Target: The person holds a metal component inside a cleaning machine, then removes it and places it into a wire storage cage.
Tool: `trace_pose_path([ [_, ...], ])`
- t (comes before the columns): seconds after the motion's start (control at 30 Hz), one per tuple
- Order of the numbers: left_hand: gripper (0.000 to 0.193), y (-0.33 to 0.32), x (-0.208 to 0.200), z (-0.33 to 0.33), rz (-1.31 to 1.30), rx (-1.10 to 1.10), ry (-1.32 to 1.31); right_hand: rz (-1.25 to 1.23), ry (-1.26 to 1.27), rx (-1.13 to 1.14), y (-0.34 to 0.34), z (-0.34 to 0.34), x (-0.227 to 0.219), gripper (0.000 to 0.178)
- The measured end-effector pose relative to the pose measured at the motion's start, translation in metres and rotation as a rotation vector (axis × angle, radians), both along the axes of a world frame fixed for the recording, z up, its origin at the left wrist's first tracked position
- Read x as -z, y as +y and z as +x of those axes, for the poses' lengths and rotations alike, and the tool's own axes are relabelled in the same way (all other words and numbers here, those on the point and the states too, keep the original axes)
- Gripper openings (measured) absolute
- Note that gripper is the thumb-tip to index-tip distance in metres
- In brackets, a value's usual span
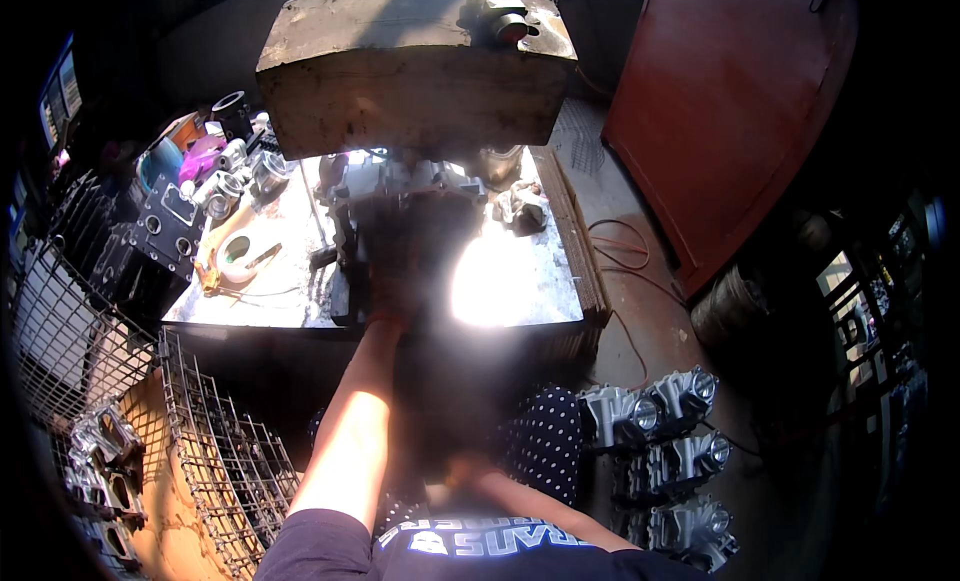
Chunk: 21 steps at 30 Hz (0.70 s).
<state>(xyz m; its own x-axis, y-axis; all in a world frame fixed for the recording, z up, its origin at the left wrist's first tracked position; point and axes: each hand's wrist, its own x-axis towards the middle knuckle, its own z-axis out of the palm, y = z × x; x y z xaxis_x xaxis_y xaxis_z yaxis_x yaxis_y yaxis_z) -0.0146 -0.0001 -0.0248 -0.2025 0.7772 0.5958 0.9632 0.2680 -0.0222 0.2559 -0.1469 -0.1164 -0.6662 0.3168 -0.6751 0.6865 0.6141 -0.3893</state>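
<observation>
My left arm stretches forward over the bench edge, and my left hand (pixel 393 293) is at the near side of a grey metal engine casting (pixel 455 178). Deep shadow and a hazy blur hide its fingers, so whether it grips the casting cannot be told. Low down, close to my body, is my right hand (pixel 468 470). Blur covers its fingers; a small pale patch shows beside it, too unclear to name. A dark bar-like tool (pixel 322 257) lies on the bench left of the casting.
A large wooden block (pixel 415 96) stands behind the casting. Tape roll (pixel 237 253), dark engine block (pixel 165 226) and rag-like bundle (pixel 522 207) are on the bench (pixel 290 296). Several silver castings (pixel 672 461) sit at right, wire mesh (pixel 215 436) at left, a red panel (pixel 725 111) beyond.
</observation>
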Motion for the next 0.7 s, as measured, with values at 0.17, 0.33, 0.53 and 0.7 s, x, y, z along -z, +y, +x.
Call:
trace_pose_path([
  [0.17, 0.061, 0.009, -0.005, -0.003, -0.010, 0.032, -0.295, -0.037, 0.002, 0.058, -0.001, 0.001, 0.010, 0.033],
  [0.33, 0.056, 0.003, 0.001, -0.005, 0.097, 0.058, -0.089, 0.018, -0.002, -0.018, 0.001, -0.003, 0.013, 0.032],
  [0.53, 0.053, 0.004, 0.004, -0.003, 0.026, -0.006, -0.117, 0.016, 0.011, 0.011, -0.006, 0.005, 0.029, 0.035],
  [0.7, 0.049, 0.011, 0.004, -0.002, 0.036, -0.082, 0.091, -0.010, -0.037, 0.051, 0.000, 0.004, 0.006, 0.036],
])
